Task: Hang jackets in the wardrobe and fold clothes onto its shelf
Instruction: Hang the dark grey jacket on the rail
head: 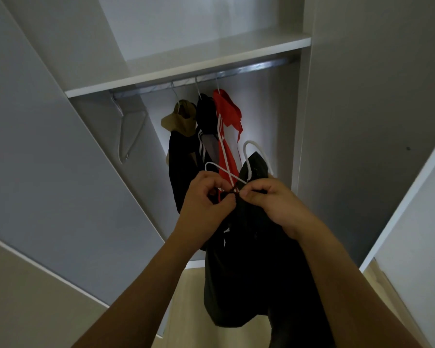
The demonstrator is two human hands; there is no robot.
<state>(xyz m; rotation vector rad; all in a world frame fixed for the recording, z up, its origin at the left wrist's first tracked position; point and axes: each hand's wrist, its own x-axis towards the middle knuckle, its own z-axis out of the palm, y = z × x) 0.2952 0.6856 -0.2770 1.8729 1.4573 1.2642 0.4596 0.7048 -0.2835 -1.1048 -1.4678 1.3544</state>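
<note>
Two hands meet at frame centre: my left hand [206,197] and right hand [274,199] both pinch the top of a black jacket [249,267], fingers curled on the dark fabric near its collar. The jacket is on a white hanger [251,151] whose hook rises just above my hands, and it hangs down to lower centre. Behind, on the metal rail [236,71] under the shelf [186,74], hang a tan garment [178,121], a black striped jacket [206,119] and a red jacket [226,114]. Empty hangers [128,131] hang at rail's left end. Wardrobe door [48,172] fills the left.
</note>
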